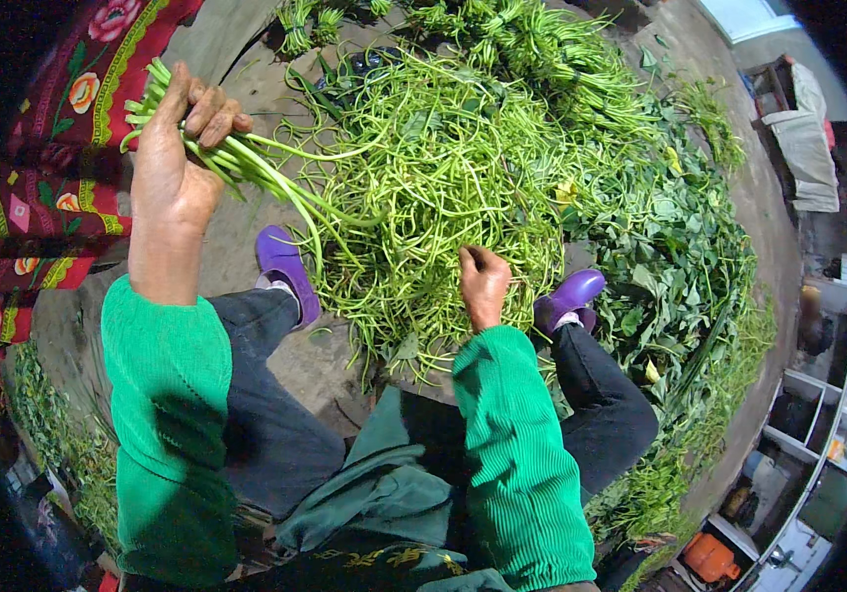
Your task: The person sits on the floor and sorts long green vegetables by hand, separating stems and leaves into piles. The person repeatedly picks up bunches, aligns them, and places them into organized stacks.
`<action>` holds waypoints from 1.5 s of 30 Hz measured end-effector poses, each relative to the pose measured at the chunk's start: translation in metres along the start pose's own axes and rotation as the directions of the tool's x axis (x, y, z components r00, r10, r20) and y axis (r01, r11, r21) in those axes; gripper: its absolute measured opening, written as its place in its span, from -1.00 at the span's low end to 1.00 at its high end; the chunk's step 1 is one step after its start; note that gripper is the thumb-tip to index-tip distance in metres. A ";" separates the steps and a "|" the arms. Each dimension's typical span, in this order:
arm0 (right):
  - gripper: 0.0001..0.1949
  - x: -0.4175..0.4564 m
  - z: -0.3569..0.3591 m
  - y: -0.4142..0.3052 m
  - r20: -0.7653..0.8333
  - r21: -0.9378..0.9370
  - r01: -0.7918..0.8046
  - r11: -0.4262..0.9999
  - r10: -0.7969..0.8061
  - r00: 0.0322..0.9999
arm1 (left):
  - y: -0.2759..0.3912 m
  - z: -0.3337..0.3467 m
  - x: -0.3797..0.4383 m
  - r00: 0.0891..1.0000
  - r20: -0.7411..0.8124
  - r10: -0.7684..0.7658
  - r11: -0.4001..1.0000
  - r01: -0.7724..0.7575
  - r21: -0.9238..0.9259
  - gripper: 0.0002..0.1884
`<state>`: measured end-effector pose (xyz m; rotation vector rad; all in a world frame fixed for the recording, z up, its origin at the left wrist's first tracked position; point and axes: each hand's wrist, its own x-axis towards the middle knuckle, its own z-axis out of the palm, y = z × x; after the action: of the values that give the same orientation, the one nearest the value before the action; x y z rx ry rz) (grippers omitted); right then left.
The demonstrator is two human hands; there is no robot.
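Observation:
My left hand (190, 148), raised at the left, is closed around a bunch of long green leaf stems (264, 166). Their cut ends poke out past the thumb, and the thin ends droop to the right over a large heap of loose, tangled stems (438, 185) on the floor. Low over the near part of that heap is my right hand (486, 285), its fingers curled in. Whether a stem is pinched in it cannot be made out.
Tied bundles of stems (549, 55) lie behind the heap. Stripped green leaves (660, 274) spread along its right. Purple shoes (286, 274) flank the heap. A red floral cloth (90, 111) hangs at the left; shelving with an orange container (710, 559) stands at lower right.

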<state>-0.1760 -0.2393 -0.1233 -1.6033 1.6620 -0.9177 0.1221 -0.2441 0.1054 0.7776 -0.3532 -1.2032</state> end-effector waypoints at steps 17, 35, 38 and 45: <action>-0.92 -0.005 -0.093 -0.101 0.314 0.855 -0.394 0.338 0.268 0.911 | -0.048 0.013 -0.018 0.979 -0.084 -0.186 0.934 0.203 0.294 -0.77; -0.79 -0.030 -0.134 0.001 0.370 -0.523 0.030 0.852 0.194 0.909 | -0.035 0.018 -0.024 0.999 -0.046 -0.007 0.935 0.023 0.355 -0.79; -0.80 -0.021 -0.092 0.009 0.300 -0.273 -0.081 0.959 0.164 0.940 | -0.030 0.016 -0.024 0.998 -0.067 0.005 0.927 0.021 0.373 -0.80; -0.81 0.019 0.004 -0.008 0.007 -0.079 -0.105 0.991 0.106 0.994 | -0.030 0.015 -0.018 0.998 -0.038 -0.044 0.928 0.055 0.368 -0.79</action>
<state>-0.1687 -0.2589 -0.1184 -1.5524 1.7774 -0.7974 0.0854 -0.2370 0.0973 1.1341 -0.5493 -1.1859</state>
